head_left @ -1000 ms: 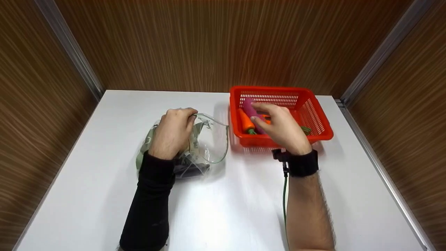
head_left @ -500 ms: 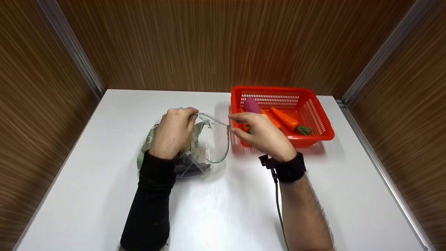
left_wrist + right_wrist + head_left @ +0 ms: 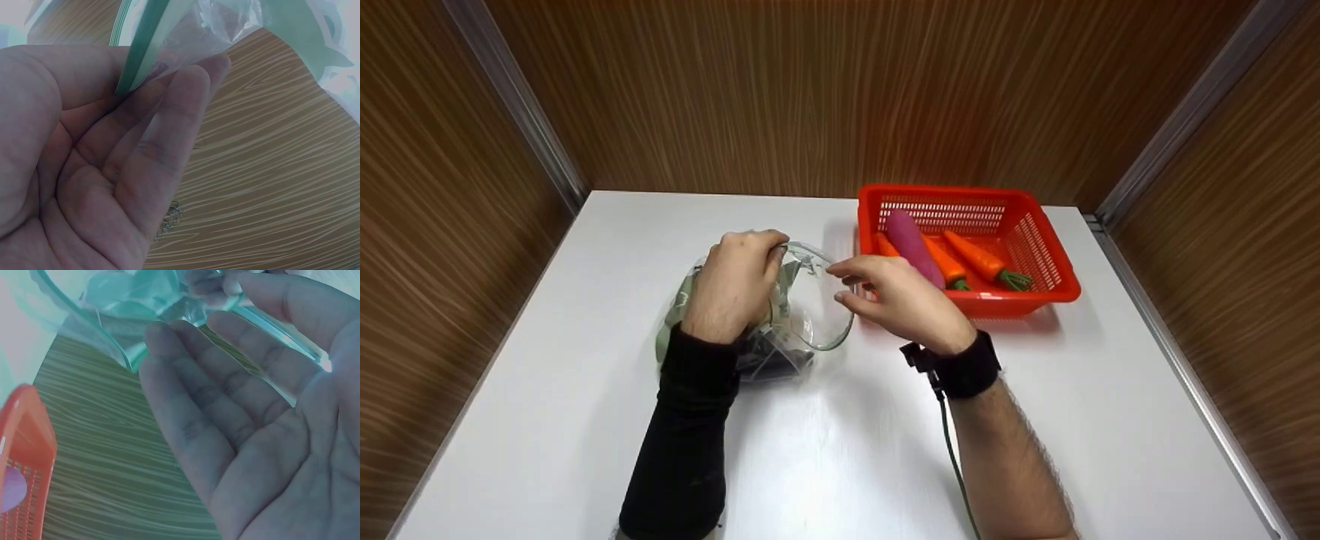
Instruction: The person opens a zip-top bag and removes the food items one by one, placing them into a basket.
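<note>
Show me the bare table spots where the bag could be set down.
Free: the table near edge between the forearms, the far left corner behind the clear bag, and the right strip beside the red basket. Crowded: the gap between bag and basket, filled by the right hand.

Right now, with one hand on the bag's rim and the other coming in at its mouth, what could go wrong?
The left hand pinches the clear bag by one rim only; the limp mouth could fold shut. The right hand is open at the opposite rim with no firm grip visible, so it may slip off. The red basket stands close behind that hand; a backward swing could nudge it and shift the carrots and the purple vegetable inside.
</note>
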